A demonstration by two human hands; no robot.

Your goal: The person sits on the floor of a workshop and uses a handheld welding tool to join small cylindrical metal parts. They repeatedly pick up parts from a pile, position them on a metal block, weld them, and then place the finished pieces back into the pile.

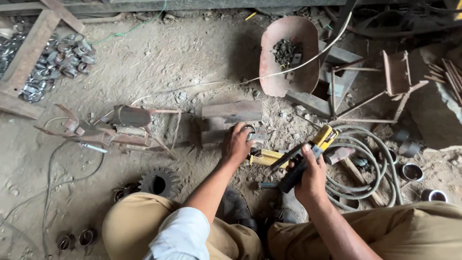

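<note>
Rusty matt metal block (232, 111) at 12 o'clock; glossy yellow-black plastic tool (308, 149); smooth rubber hose (370, 159) at 3 o'clock.

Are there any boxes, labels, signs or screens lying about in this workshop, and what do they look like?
None that I can make out: no boxes, signs or screens.
Nearest to a label: the yellow and black casing of the tool on the dirt floor by the right hand; any sticker on it is too small to tell.
The left hand rests on a plain metal ring, unmarked.
</note>
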